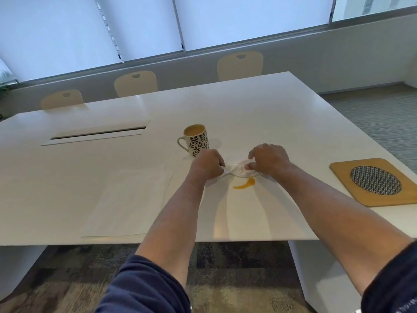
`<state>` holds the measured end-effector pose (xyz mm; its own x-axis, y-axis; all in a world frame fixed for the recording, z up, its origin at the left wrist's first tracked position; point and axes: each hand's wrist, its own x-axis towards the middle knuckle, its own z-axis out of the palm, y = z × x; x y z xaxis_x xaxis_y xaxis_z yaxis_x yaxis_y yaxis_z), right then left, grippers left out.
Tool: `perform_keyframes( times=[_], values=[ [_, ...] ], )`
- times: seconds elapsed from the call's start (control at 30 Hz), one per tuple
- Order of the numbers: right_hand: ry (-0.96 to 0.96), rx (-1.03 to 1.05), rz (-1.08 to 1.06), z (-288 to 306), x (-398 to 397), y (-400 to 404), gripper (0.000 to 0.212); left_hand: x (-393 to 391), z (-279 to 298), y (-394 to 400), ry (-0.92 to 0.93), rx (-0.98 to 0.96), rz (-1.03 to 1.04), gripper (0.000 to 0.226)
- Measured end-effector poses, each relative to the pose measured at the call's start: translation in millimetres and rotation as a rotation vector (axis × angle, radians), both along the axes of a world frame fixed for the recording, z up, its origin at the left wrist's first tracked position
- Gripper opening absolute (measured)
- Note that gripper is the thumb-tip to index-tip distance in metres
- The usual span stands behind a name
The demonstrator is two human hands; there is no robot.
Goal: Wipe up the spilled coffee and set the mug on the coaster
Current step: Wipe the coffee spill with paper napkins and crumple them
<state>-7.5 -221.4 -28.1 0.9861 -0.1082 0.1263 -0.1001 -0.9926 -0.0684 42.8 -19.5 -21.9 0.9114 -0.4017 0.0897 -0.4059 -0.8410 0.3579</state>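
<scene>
Your left hand [208, 164] and right hand [268, 160] both pinch what looks like a cloth [235, 170]. The full mug [195, 140] just beyond your left could tip; the spill [244, 183] could smear.

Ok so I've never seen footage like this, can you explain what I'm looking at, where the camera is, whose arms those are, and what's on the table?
There is no machine here. The single picture comes from a wide-angle camera worn on a person's head, looking forward and down, so the two bare arms reaching in from the bottom are the wearer's own. The left hand and right hand each have a grip on a bunched white cloth between them. Just in front of it, nearer the camera, is a small streak of spilled coffee on the white table. Behind the hands stands a leaf-patterned mug full of coffee. Far right lies a wooden coaster with a woven round centre. A flat white sheet lies to the left, and chairs stand at the table's far side.
</scene>
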Motion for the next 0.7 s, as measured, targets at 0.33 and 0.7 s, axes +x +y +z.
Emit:
perform_keyframes(
  times=[0.33,0.7],
  values=[
    [0.116,0.112,0.050,-3.8,4.0,10.8,0.044,-4.1,-2.9,1.5,0.014,-0.042,0.008,0.030],
    [0.142,-0.019,0.245,-4.0,4.3,14.7,0.043,-10.8,6.0,3.4,0.023,-0.001,-0.027,0.025]
  ],
)
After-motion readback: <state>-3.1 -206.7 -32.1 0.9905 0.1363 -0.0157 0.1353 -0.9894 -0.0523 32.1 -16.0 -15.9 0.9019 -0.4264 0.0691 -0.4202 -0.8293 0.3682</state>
